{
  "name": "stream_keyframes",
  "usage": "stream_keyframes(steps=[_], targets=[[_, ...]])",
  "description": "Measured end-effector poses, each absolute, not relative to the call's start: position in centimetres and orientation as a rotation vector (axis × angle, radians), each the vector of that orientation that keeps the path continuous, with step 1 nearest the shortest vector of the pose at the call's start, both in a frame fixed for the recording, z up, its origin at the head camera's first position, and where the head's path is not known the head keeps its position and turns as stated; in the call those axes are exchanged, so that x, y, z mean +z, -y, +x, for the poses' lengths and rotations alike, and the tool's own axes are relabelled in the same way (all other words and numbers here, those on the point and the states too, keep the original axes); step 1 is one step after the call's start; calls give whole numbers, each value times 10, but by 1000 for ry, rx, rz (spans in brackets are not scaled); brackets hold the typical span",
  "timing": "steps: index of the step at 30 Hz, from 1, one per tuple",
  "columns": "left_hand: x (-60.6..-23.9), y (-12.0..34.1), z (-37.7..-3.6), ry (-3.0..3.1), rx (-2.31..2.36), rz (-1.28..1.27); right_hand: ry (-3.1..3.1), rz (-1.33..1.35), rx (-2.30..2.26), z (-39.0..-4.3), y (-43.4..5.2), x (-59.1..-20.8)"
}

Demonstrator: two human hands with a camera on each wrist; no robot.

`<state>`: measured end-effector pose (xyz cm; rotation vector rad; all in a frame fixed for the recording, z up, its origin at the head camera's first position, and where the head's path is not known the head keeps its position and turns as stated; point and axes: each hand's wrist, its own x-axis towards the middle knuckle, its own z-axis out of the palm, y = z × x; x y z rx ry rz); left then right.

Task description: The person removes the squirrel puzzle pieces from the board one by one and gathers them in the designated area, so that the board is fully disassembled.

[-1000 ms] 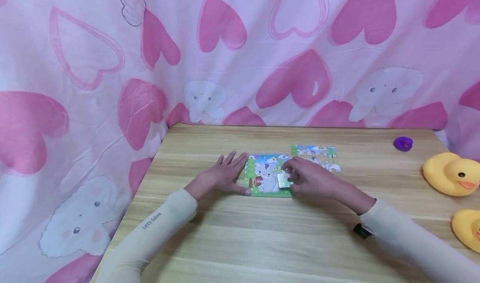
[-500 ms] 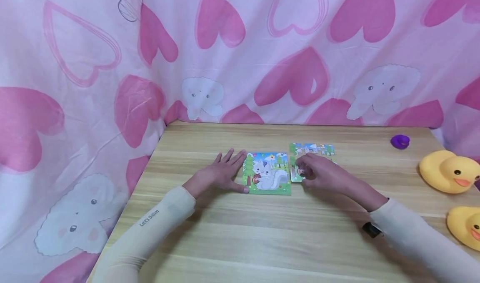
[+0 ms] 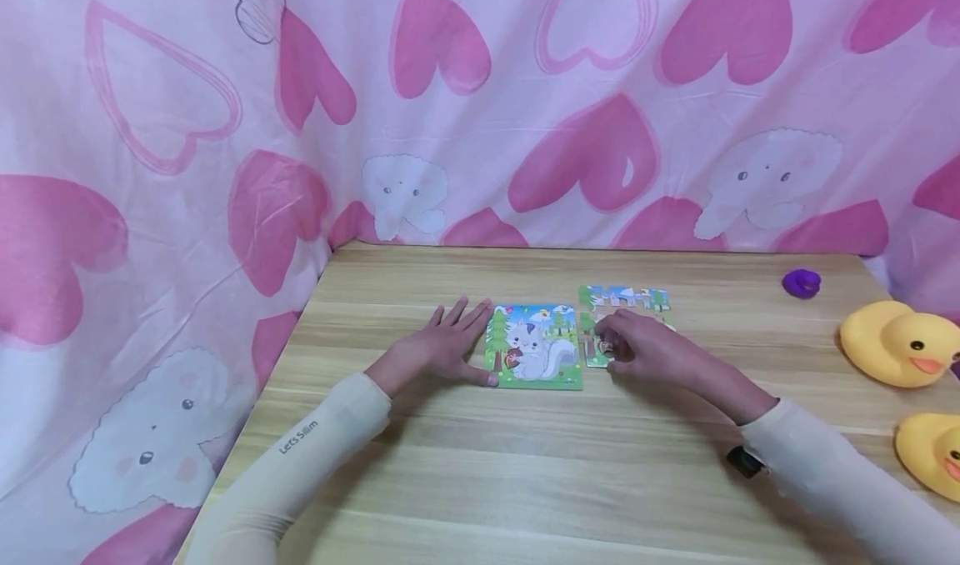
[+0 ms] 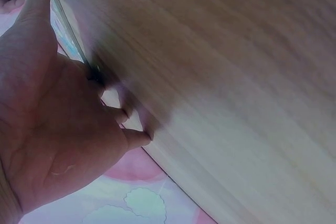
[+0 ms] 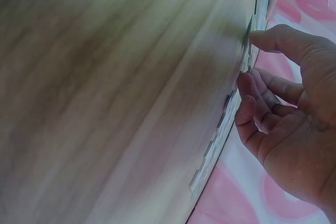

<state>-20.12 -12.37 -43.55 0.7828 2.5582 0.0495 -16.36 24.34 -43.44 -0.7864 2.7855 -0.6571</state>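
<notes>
In the head view a square picture card (image 3: 531, 347) of a grey squirrel with an acorn lies flat on the table. My left hand (image 3: 444, 352) has its fingers spread along the card's left edge, with thumb tip at the lower left corner. Right of the card, my right hand (image 3: 651, 350) pinches a jigsaw piece (image 3: 592, 352) with green ground and a tree trunk, low over the table. Thumb and fingertips meet its edges in the right wrist view. Behind lies a joined strip of jigsaw pieces (image 3: 624, 297); my right hand hides most of the lower pieces.
A small purple rubber duck (image 3: 802, 283) sits at the back right of the wooden table (image 3: 480, 465). Two yellow rubber ducks, one farther back (image 3: 888, 344) and one nearer (image 3: 930, 455), stand at the right side. A pink heart-print curtain (image 3: 450, 115) borders the back and left.
My right hand has moved right with the jigsaw piece, off the card to the loose pieces, then shifted slightly toward me. The squirrel's tail is uncovered. My left hand stays put.
</notes>
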Motion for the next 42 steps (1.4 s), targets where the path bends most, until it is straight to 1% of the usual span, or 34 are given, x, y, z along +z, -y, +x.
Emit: stream_keyframes(steps=[24,31,42], targets=[[-431,123,-202,-2539,82,765,-2755,-780,-578,-163,-235,-431],[-432,124,-202,-2541,71,773,-2783,-759,-584,-159,-219,-421],[-434,123,-203,-2539,78,734,-2724,-774,-610,-140,-193,-425]])
